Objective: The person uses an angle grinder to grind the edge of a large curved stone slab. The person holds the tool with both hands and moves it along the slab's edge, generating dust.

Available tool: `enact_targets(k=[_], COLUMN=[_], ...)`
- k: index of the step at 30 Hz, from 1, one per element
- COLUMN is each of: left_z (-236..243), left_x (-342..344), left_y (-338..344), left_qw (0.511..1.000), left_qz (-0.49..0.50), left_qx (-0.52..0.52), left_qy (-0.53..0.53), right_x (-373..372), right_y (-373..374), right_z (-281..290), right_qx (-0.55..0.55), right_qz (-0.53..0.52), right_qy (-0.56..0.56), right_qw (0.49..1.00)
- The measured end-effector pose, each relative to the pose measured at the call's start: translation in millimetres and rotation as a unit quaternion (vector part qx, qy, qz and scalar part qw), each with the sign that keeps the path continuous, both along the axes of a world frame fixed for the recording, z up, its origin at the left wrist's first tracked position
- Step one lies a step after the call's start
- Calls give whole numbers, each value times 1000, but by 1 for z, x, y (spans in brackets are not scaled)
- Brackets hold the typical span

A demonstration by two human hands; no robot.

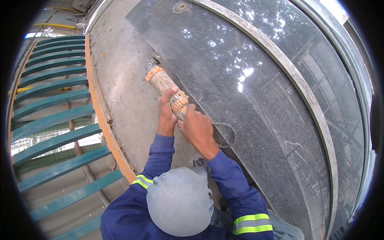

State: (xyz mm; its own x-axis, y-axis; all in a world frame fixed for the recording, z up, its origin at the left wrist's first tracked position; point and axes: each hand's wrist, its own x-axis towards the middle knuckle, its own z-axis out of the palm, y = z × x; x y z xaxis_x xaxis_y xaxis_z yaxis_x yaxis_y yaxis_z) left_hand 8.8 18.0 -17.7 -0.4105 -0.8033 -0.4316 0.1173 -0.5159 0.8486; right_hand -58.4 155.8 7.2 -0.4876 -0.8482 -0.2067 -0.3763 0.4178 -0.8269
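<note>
Left hand (166, 110) and right hand (197, 131): fingers (171, 92) wrapped round dusty power tool (162, 80), beside dark stone slab (224, 76). Probably best: steady grip, light pressure, looped cable (235, 135) clear.

Left hand (166, 112), right hand (199, 130) — both on a power tool (162, 82) (dusty, orange-trimmed).

A dark-blue top (128, 218) — its long sleeves (230, 180) crossed by grey bands (253, 224) edged in fluorescent yellow — is worn with a pale-grey head covering (178, 204) and greyish trousers (286, 231).
</note>
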Motion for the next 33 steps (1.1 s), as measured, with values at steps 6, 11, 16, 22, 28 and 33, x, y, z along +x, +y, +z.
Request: enact_targets(k=[6,11,16,22,28,33], left_z=[8,21,27,30,34,42], left_x=[2,-3,-8,-10,-11,-15], left_y=[12,23,25,25,30,40], left_qw=[999,999,999,999,999,999], left_qz=[14,24,29,31,42,46], left_qx=[27,26,22,30,30,13], left_qy=[10,-1,-12,-10,-12,-19], right_x=[-3,-8,-14,-15,-19,-23], right_y=[9,16,17,18,21,26], right_z=[19,30,37,40,44,50], right_qx=[42,47,46,45,56,57], right_qz=[21,13,14,15,33,31], right_qy=[11,9,4,16,6,2], right_qw=[999,999,999,999,998,998])
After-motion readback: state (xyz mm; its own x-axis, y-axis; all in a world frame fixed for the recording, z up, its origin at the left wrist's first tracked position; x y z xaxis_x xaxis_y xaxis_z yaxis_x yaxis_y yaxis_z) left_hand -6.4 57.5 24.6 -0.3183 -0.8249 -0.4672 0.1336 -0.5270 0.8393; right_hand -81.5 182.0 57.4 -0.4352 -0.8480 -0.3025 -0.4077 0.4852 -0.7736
